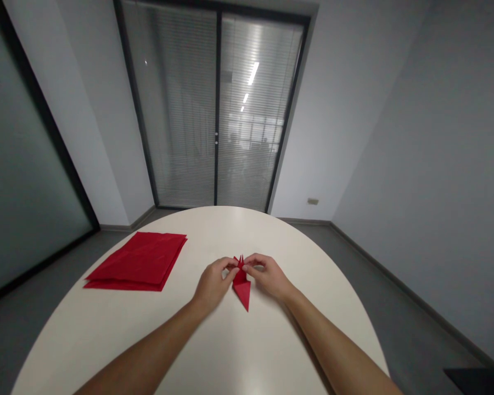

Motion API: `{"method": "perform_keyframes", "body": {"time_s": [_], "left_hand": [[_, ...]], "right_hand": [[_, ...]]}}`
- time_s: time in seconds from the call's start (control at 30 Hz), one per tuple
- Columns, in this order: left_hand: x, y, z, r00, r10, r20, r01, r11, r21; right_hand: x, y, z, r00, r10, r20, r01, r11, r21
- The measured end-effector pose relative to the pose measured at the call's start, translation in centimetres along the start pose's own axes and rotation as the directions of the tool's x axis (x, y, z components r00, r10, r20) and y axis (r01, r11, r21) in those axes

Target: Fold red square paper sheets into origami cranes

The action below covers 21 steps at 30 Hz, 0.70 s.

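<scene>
A small piece of folded red paper [242, 289] is held between my two hands over the middle of the table. It has a pointed lower end toward me and narrow tips sticking up at its far end. My left hand [216, 282] pinches its left side near the top between thumb and fingers. From the other side, my right hand [270, 276] pinches the upper right part, thumb close to the other thumb. The fingertips hide some of the paper's upper folds.
On the left of the round white table [230, 222] lies a stack of red sheets [138, 260]. Past the far edge stand glass doors with blinds [218, 109]. A grey wall with a socket [313, 201] is at right, and a dark object [480, 380] shows at the lower right.
</scene>
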<state>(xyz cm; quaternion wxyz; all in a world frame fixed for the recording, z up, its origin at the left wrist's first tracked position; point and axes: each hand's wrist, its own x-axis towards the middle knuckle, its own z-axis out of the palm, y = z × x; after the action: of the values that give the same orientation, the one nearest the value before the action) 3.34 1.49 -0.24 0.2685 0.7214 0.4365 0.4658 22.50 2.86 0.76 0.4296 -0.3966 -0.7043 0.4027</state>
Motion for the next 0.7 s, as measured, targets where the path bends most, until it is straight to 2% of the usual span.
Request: {"method": "perform_keyframes", "body": {"time_s": [0.3,0.43,0.53,0.7], "left_hand": [[0.0,-0.7,-0.1,0.999,-0.014,0.029,0.014,1.000,-0.007],[-0.2,-1.2,-0.2,0.993,-0.117,-0.018,0.118,0.984,0.133],[-0.4,-1.4,-0.3,0.987,-0.153,-0.044,0.159,0.967,0.197],[-0.3,-1.8,0.3,0.992,-0.124,-0.027,0.124,0.992,0.032]], "right_hand": [[0.0,0.6,-0.3,1.000,0.019,-0.013,-0.019,1.000,0.016],[0.2,1.2,-0.5,0.998,0.011,-0.057,-0.008,0.999,0.052],[0.5,1.6,-0.6,0.995,0.004,-0.102,0.012,0.988,0.155],[0.7,2.0,-0.7,0.991,-0.010,-0.136,0.051,0.953,0.299]]}}
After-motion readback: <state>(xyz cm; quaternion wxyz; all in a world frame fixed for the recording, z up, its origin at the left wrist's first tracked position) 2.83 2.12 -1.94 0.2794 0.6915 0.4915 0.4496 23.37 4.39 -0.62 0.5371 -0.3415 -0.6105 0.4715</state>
